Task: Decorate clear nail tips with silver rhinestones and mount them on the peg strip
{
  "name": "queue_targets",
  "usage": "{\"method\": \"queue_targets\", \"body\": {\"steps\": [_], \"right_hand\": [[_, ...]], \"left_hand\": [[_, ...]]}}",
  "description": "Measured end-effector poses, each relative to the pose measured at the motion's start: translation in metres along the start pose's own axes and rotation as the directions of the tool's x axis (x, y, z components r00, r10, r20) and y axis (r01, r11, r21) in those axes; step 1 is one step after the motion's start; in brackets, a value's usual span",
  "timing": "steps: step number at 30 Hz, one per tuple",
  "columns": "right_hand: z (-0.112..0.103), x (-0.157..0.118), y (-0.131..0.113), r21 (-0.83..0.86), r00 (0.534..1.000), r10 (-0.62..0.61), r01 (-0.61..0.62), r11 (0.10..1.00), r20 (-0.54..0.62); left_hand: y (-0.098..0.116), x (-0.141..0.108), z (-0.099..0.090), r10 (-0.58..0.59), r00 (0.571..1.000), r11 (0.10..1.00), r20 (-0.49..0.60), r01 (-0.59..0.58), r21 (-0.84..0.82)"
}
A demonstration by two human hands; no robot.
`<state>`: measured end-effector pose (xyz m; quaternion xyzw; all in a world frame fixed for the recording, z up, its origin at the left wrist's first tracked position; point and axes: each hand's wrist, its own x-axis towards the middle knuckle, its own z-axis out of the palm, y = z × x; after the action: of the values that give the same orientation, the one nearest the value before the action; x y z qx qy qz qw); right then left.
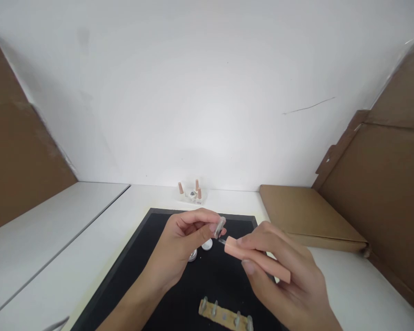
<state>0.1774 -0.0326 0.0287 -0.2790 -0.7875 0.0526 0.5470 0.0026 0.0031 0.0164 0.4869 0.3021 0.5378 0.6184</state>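
Observation:
My left hand (189, 239) is closed, pinching a small translucent false nail (220, 227) between thumb and fingers. In my right hand (286, 271) is a peach-coloured nail polish brush (258, 259), gripped by its long cap handle. Its short bristle tip points left and lies just below the false nail; whether the two touch I cannot tell. Under my hands, partly hidden by the left one, are a small round pot (192, 256) and a white round lid (207, 244). Nearer to me, a tan strip (225, 316) carries several upright translucent nails.
A black mat (207, 280) with a raised edge lies on the white table (100, 220). At the back, a clear holder (192, 198) has several peach-capped bottles. A flat cardboard box (307, 211) lies at right. Cardboard panels (17, 138) flank both sides, with a white wall behind.

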Motion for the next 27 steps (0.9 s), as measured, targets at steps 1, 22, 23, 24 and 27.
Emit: {"method": "queue_targets", "body": {"steps": [1,22,23,24,27], "right_hand": [[0.001,0.001,-0.001,0.002,1.000,-0.003,0.003,1.000,0.001],[0.000,-0.011,-0.002,-0.149,0.983,-0.107,0.085,0.985,-0.146],[-0.001,-0.010,-0.002,-0.158,0.984,-0.123,0.102,0.982,-0.127],[-0.002,-0.008,-0.003,-0.164,0.986,-0.132,0.113,0.980,-0.105],[-0.005,-0.006,-0.003,-0.182,0.990,-0.133,0.123,0.976,-0.044]], "left_hand": [[0.001,0.000,0.001,-0.003,1.000,1.000,-0.004,0.003,0.001],[0.004,-0.009,-0.005,-0.145,0.983,0.980,0.116,0.158,-0.117],[0.004,-0.009,-0.004,-0.144,0.982,0.980,0.126,0.160,-0.121],[0.004,-0.009,-0.002,-0.143,0.980,0.979,0.135,0.160,-0.124],[0.004,-0.008,0.001,-0.144,0.978,0.978,0.152,0.165,-0.131]]}}
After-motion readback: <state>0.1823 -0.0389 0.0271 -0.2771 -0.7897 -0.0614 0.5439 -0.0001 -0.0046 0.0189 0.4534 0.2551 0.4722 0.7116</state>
